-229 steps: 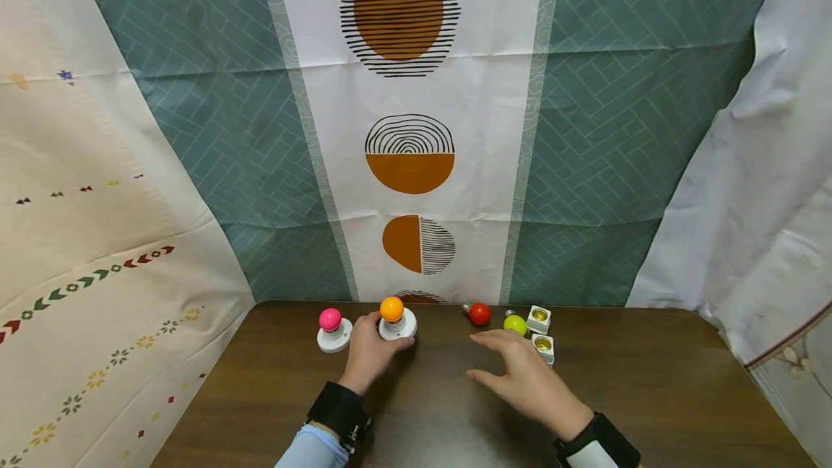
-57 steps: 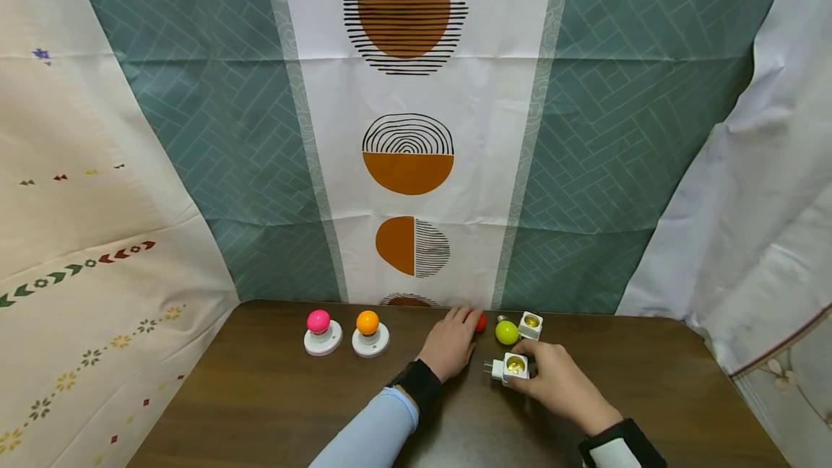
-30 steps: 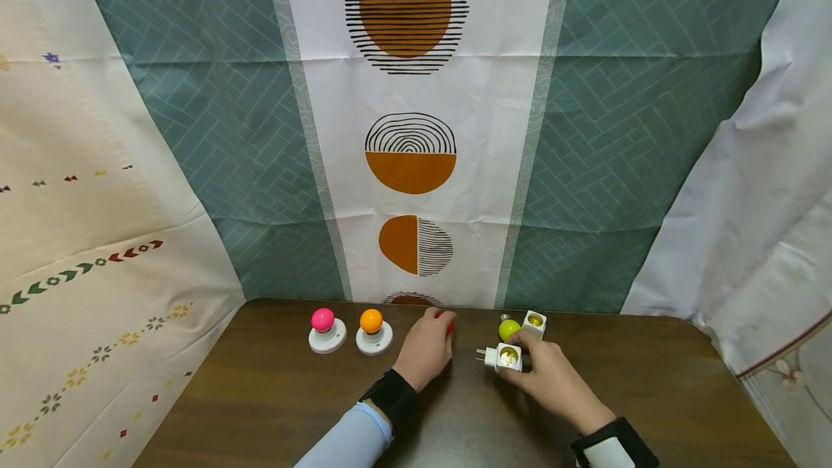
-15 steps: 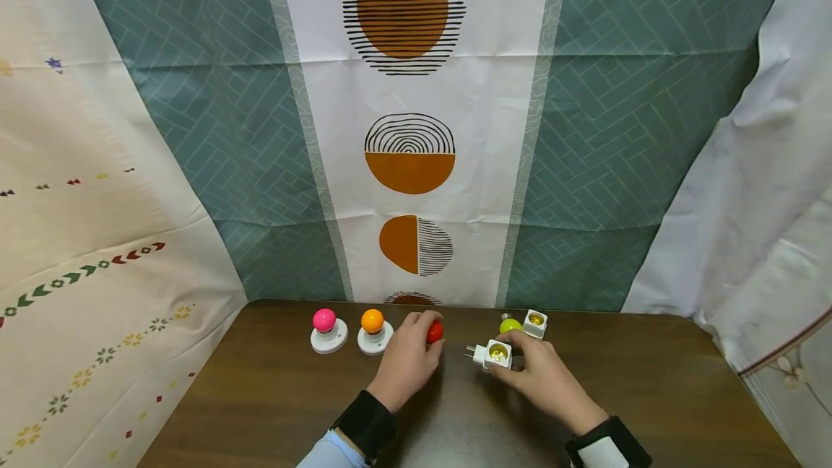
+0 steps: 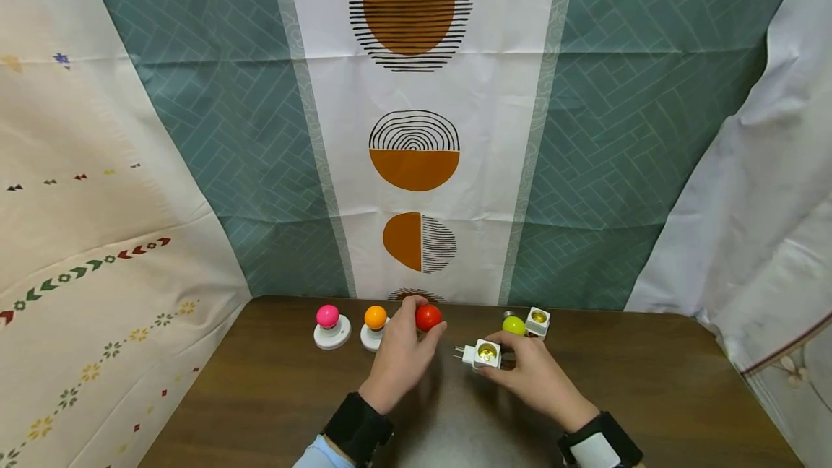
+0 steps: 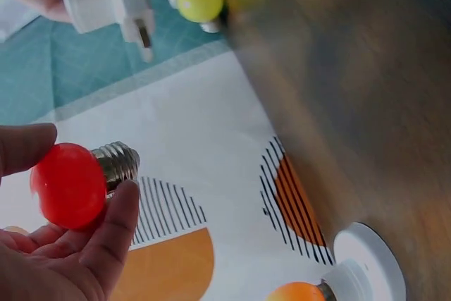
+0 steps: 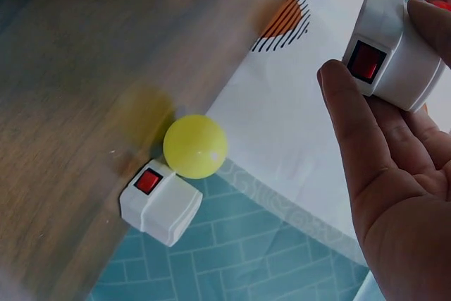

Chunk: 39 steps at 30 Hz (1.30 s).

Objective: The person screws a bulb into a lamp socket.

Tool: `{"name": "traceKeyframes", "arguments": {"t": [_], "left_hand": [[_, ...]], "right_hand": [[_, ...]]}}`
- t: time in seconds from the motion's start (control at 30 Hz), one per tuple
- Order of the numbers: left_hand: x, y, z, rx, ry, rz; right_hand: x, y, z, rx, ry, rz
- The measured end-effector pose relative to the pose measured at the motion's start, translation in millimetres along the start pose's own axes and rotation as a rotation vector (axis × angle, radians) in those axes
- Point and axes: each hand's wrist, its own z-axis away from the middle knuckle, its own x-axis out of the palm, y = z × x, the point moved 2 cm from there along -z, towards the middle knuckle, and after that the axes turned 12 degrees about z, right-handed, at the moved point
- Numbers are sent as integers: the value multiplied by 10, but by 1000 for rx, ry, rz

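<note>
My left hand (image 5: 399, 356) pinches a red light bulb (image 5: 428, 318) above the table. In the left wrist view the metal screw base of the red bulb (image 6: 69, 185) shows between thumb and fingers. To its right, my right hand (image 5: 536, 378) grips a white plug-in bulb socket (image 5: 486, 354), its brass-coloured opening facing up and its prongs pointing left. A red switch on the held socket (image 7: 394, 47) is visible in the right wrist view. Bulb and socket are apart. Behind the right hand lie a yellow-green bulb (image 5: 514, 325) and a second white socket (image 5: 537, 321).
On the left, a pink bulb (image 5: 328, 316) stands in a round white base (image 5: 332, 336). An orange bulb (image 5: 375, 317) stands in another base (image 5: 370, 339), partly behind my left hand. Patterned cloth (image 5: 416, 92) hangs behind the brown table (image 5: 260, 388).
The left hand has let go of the orange bulb's base, picked up the red bulb and moved left and nearer with it. The right hand has taken a socket and carried it left.
</note>
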Motion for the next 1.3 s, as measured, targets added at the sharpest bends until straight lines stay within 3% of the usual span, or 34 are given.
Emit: {"name": "traceKeyframes", "arguments": {"t": [0.17,0.27,0.57,0.83,1.13,1.3], "left_hand": [[-27,83,0,68,24,38],[-25,118,17,78,36,59],[22,265,86,116,-16,192],[84,377,138,174,-99,210],[116,424,172,262,-170,152],[138,434,188,262,-216,133]], "right_hand": [[8,-45,-23,-14,-9,-16],[12,-77,-22,-18,-24,-20],[33,-116,-18,-18,-56,-24],[47,-132,-51,-32,-18,-13],[9,-160,-45,-15,24,33],[5,-168,-39,-28,43,52]]}}
